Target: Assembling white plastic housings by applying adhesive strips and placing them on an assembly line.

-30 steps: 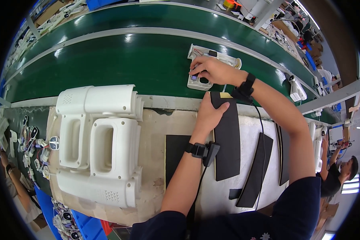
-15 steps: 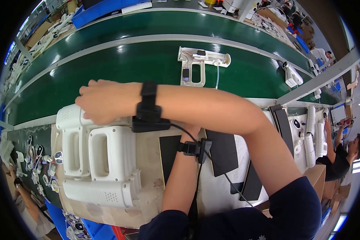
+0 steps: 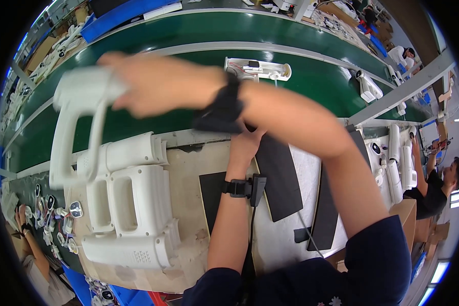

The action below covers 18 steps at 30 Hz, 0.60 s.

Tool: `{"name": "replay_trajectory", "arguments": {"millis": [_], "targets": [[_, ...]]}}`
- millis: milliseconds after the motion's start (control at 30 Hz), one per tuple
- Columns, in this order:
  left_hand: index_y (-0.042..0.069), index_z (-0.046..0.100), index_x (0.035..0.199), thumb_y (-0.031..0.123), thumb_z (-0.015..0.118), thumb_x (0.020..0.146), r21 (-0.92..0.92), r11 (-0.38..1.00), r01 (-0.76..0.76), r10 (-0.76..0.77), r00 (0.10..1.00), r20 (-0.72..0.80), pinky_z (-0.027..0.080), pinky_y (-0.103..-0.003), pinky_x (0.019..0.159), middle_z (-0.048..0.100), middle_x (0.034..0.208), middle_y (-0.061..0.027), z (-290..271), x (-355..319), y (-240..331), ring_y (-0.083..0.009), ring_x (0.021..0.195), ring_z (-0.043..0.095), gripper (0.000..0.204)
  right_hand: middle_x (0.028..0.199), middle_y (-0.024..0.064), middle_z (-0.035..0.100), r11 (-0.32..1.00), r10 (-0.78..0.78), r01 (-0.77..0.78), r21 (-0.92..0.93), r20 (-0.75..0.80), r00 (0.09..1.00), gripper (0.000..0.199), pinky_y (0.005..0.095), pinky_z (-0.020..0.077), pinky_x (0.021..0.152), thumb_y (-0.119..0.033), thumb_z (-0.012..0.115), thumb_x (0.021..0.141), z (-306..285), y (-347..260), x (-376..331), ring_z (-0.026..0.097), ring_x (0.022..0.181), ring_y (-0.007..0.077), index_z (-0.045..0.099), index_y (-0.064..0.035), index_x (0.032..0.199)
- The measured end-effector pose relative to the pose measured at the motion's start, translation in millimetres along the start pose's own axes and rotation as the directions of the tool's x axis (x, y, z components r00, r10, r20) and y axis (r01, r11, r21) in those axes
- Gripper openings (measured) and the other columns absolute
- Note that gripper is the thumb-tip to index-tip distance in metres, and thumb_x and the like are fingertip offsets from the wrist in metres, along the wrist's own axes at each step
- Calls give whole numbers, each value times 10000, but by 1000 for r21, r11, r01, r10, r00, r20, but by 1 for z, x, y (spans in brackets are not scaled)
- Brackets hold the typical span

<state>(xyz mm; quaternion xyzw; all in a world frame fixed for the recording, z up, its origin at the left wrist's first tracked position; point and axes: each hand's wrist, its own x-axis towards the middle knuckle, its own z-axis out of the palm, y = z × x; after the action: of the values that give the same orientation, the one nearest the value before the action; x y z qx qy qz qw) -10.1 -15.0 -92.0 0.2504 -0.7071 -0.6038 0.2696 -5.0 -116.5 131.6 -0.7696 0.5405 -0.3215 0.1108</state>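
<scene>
My right arm reaches across to the left, and my right hand [image 3: 155,84] grips the wide end of a white plastic housing half [image 3: 84,86] with a loop handle. That piece hangs tilted in the air over the green conveyor's near edge, blurred by motion. Below it, more white housing halves [image 3: 171,204] lie stacked on the brown cardboard [image 3: 188,229]. My left hand [image 3: 246,145] is at the table's far edge, beside a black strip [image 3: 279,178]. Its fingers are mostly hidden behind my right wrist.
On the green belt [image 3: 188,66] lies an open housing half with wired parts [image 3: 257,69]. White assemblies [image 3: 367,86] stand farther right. Small wired parts [image 3: 48,219] cover the dark table at left. Co-workers sit at both sides. A grey metal post [image 3: 403,89] slants at right.
My right hand has raised a white housing half off the stack, up and to the left. My left hand has shifted little. The view has moved slightly.
</scene>
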Motion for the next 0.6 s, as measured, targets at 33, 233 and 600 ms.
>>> {"name": "replay_trajectory", "arguments": {"millis": [33, 233, 600], "targets": [[-36, 530, 1198, 215, 755, 820, -107, 963, 246, -239, 968, 72, 501, -364, 875, 649, 1106, -179, 10, -2, 72, -287, 1000, 639, 507, 1114, 273, 632, 999, -21, 14, -52, -128, 992, 683, 423, 525, 861, -201, 744, 805, -32, 46, -34, 636, 1009, 419, 400, -8, 1363], [-37, 536, 1225, 159, 752, 816, -356, 916, 187, -172, 982, 75, 467, -347, 927, 643, 1143, -154, -5, -10, 73, -256, 1046, 613, 503, 1377, 220, 503, 875, 399, -366, -316, 43, 916, 719, 386, 409, 1062, -11, 630, 829, -142, 183, -164, 524, 1255, 301, 317, -45, 1475], [-29, 521, 1129, 130, 737, 822, -306, 943, 129, -137, 991, -5, 524, -347, 817, 663, 1029, -151, 0, -5, 59, -249, 915, 663, 407, 1440, 219, 448, 852, 485, -409, -327, 201, 851, 695, 372, 334, 1112, -63, 620, 829, -141, 220, -209, 463, 1302, 345, 340, -19, 1464]]}}
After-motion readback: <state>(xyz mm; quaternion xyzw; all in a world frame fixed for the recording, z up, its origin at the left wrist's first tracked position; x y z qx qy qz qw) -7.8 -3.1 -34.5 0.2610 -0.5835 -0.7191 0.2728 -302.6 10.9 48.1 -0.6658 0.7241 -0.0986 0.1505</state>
